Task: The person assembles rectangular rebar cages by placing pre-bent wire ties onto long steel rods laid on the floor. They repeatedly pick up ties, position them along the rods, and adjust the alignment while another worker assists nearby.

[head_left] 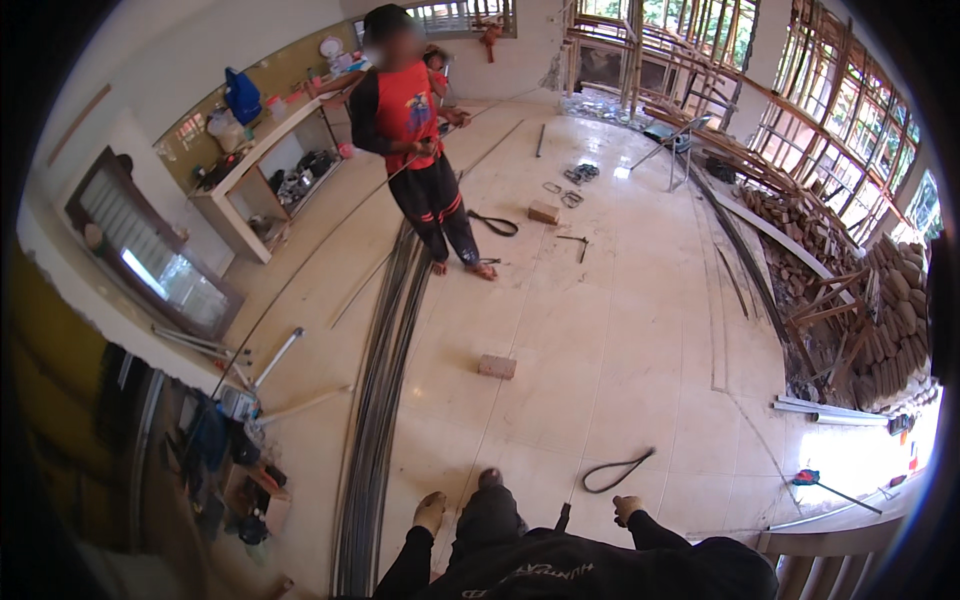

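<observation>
Tiled floor with long dark rods and a bent loop

We stand in a bright room, with a counter to the left and stacked pieces by the right-hand wall. Our left hand hangs low, just right of the bundle of rods; we cannot tell whether its fingers are spread or curled. Our right hand is near the loop, which lies on the floor just ahead of it. Its fingers look partly bent, but we cannot tell whether they grasp anything. Farther ahead, to the right of the rods, we see a brick. Near their far end, a person in red and black holds a long thin bar with both hands.
</observation>
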{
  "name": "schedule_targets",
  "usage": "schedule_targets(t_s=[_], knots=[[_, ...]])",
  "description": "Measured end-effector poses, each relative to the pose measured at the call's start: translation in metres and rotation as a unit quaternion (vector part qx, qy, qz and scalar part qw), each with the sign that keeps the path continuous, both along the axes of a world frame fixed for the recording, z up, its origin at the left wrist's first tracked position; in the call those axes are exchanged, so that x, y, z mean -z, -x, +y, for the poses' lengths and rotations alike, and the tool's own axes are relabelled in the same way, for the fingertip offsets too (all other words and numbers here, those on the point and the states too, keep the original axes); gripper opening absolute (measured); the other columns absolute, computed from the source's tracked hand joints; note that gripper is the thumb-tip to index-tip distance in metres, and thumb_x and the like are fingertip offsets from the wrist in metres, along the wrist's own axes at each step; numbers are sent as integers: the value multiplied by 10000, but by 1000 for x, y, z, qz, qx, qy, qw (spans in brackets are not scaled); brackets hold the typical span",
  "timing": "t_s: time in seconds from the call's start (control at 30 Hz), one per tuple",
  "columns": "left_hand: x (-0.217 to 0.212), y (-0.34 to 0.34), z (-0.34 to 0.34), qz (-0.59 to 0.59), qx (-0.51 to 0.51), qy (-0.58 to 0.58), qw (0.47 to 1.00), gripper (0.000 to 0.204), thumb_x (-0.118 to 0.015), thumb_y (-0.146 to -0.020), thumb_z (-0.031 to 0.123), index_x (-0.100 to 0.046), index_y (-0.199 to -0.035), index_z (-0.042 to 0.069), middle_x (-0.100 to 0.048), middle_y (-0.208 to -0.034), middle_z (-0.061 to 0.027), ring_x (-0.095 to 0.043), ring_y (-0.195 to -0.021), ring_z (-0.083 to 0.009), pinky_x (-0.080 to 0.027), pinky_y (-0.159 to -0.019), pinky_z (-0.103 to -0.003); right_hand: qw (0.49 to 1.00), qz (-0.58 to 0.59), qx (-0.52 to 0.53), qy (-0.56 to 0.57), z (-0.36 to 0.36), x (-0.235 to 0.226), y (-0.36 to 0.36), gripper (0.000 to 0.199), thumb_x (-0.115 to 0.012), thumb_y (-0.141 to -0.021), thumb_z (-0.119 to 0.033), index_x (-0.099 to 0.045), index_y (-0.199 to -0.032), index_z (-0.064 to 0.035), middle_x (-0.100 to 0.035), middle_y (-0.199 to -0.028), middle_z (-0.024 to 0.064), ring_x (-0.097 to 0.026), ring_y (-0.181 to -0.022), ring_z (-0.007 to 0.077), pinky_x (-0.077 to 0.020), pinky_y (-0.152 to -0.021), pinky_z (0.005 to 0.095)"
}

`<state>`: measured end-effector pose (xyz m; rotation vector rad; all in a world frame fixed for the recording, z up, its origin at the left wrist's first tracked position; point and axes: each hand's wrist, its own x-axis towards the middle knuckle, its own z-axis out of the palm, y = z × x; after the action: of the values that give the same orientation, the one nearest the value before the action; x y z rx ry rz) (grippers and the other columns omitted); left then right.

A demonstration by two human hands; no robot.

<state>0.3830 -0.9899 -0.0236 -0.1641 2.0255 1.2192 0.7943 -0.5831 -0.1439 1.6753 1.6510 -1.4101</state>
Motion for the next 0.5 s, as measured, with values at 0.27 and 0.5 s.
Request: schedule_targets(t_s=[0.27, 0.5], knots=[[84, 104, 41, -138, 15, 106, 985, 467, -598, -1017, 458, -680, -1247, 60, -665, -938, -65, -611, -749, -222, -471, -626, -400, 902, -39, -419, -94, 76, -42, 106, 325, -762, -926, -259, -645, -1147, -53, -746, -965, 125, -753, -780, 282, -604, -642, 444], [66, 219, 154, -192, -127, 99, 968, 465, -564, -1038, 430, -624, -1256, 23, -686, -992, -113, -670, -917, -267, -520, -706, -448, 863, -77, -472, -164, 229, -77, 195, 293, -750, -866, -193, -656, -1138, -145, -774, -967, 72, -762, -884, 270, -595, -700, 424]])
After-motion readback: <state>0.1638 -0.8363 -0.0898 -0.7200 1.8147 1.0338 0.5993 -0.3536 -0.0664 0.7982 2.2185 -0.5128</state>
